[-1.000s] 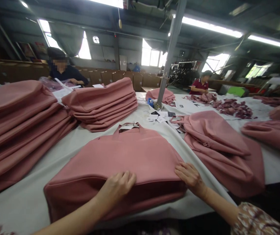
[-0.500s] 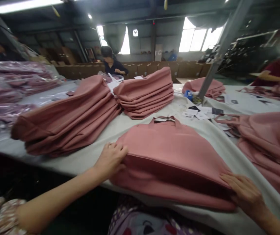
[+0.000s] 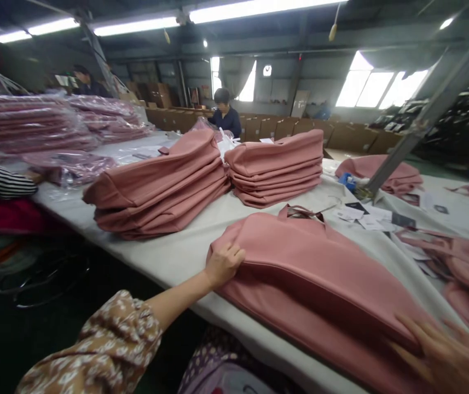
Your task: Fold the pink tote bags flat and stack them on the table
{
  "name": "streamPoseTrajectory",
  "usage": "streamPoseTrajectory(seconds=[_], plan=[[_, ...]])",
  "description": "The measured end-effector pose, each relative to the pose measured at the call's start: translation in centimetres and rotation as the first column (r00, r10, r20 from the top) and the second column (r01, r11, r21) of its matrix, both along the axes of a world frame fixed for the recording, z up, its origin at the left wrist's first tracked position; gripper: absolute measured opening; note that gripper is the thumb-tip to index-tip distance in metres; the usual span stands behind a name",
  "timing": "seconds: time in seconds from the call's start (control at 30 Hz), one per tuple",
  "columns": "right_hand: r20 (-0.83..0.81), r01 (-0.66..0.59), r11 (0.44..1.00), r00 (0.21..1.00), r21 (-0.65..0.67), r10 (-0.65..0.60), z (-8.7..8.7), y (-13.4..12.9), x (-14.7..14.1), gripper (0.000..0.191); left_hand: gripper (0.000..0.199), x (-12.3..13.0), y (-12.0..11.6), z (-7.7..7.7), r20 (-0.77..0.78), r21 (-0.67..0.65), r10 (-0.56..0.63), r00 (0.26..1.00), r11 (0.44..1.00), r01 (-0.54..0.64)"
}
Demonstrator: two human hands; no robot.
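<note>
Across the near edge of the white-covered table [image 3: 177,249]: one pink bag [image 3: 300,246], long axis running from left to near right, handles pointing to the far side. Left hand [image 3: 224,264]: fingers closed on its left end, the body extending rightward from that grip. Right hand [image 3: 443,350]: spread, blurred, at the near-right end; hold unclear. Beyond, far left: two pink stacks [image 3: 277,167].

Gap btwn bag [image 3: 300,246], stacks [image 3: 168,189] (post [image 3: 417,128] R)

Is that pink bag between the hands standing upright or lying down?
Lying down: the pink bag is spread low along the table, its handles pointing toward the far side.
</note>
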State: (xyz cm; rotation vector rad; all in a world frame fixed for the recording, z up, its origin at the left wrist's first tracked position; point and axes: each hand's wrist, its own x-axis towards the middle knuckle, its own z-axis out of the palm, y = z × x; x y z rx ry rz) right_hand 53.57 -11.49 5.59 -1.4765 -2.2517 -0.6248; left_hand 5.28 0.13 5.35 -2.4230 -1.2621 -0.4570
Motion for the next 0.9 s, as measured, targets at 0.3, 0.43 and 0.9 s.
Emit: streamPoseTrajectory(seconds=[0.3, 0.43, 0.9], plan=[[-0.055, 0.000, 0.810, 0.998, -0.586, -0.040, 6.4, 6.3, -17.3, 0.054, 0.030, 1.3, -6.1, -0.7, 0.059, 0.222, -0.437, 0.898, 0.882, 0.415], [-0.221, -0.277, 0.727, 0.960, -0.628, 0.174, 7.6, 7.3, -18.3, 0.051, 0.049, 3.0, -7.7, -3.8, -0.068, -0.113, -0.635, 0.769, 0.771, 0.627], [0.145, -0.258, 0.966, 0.957, 0.021, 0.252, -7.7, 2.4, -17.2, 0.061, 0.044, 6.8, -5.6, -3.8, 0.131, -0.551, -0.324, 0.937, 0.762, 0.340]])
